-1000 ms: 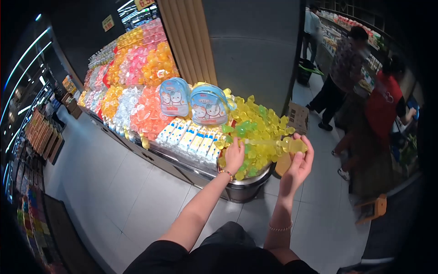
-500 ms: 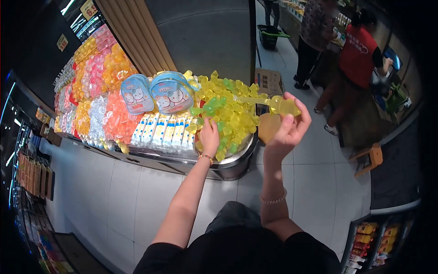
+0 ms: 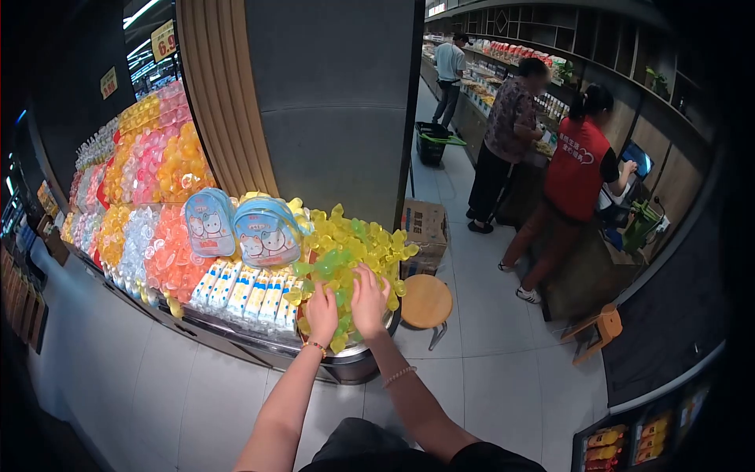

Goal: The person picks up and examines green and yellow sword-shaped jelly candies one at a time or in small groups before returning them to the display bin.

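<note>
A heap of translucent yellow and green star-shaped sweets (image 3: 358, 244) fills a round metal tub (image 3: 358, 355) at the end of a display counter. Both my hands lie on the near side of that heap. My left hand (image 3: 321, 311) has its fingers dipped among the green pieces, so what they hold is hidden. My right hand (image 3: 370, 299) lies flat beside it with fingers spread on the pile. A beaded bracelet sits on each wrist.
Two blue cartoon backpacks (image 3: 267, 232) and rows of white-and-blue packs (image 3: 244, 291) stand left of the tub, with orange, pink and clear sweets behind. A round wooden stool (image 3: 425, 301) and cardboard box (image 3: 425, 224) sit to the right. A person in a red vest (image 3: 578, 169) and others stand at the far counter.
My right hand held up a long yellow star-headed stick before; it has come down onto the pile and the stick is no longer seen in it. The view has tilted upward.
</note>
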`<state>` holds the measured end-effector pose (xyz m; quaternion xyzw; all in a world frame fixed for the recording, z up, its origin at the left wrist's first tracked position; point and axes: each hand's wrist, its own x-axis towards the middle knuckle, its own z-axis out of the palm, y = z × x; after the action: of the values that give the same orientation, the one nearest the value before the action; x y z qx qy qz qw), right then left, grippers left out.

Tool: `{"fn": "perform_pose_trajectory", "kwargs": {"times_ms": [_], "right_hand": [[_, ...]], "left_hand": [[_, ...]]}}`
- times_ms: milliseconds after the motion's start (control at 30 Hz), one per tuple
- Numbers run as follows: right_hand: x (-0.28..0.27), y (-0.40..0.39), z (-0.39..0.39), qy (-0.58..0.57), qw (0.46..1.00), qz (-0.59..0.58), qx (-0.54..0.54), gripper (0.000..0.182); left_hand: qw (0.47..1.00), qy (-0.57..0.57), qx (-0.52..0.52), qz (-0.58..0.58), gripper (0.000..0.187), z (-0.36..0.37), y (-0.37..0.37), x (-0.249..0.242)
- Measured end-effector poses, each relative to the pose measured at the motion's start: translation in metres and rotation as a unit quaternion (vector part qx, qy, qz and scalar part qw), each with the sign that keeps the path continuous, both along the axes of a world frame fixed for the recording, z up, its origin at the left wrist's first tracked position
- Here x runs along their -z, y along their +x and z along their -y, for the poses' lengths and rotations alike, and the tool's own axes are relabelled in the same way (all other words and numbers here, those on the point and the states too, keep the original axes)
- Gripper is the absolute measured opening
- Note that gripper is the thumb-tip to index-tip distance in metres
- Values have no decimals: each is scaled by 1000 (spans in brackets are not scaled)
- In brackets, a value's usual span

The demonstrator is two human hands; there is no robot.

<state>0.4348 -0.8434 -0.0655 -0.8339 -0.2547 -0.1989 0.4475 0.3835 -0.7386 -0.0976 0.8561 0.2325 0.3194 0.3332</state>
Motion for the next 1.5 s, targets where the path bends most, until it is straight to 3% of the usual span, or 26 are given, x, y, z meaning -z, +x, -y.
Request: {"fn": "perform_pose_trajectory", "kwargs": {"times_ms": [367, 467, 567, 733, 1000, 1200, 1300, 1433, 1500], "right_hand": [[-3, 12, -8, -151, 985, -79, 2, 46], [20, 0, -3, -44, 997, -52, 29, 55], [29, -21, 8, -79, 993, -67, 59, 61], [37, -23, 22, -63, 997, -34, 36, 50], [-40, -76, 37, 147, 982, -80, -89, 36], [-102, -95, 54, 368, 899, -156, -181, 34], [-113, -90, 68, 398, 896, -149, -133, 36], [-144, -95, 71, 550, 806, -186, -114, 43], [-138, -85, 75, 561, 791, -192, -153, 42]], "left_hand": [[1000, 18, -9, 20, 25, 3, -2, 4], [1000, 14, -13, 18, 26, 2, -1, 6], [1000, 14, -13, 11, 26, 1, -1, 6], [999, 33, -24, -6, 24, 2, -3, 8], [1000, 8, -17, 7, 24, 4, -5, 0], [1000, 10, -22, 4, 24, 6, -5, 2], [1000, 12, -25, 8, 26, 7, -4, 1], [999, 33, -24, 23, 27, 6, -5, 9], [995, 86, -24, -37, 27, -6, 6, 38]]}}
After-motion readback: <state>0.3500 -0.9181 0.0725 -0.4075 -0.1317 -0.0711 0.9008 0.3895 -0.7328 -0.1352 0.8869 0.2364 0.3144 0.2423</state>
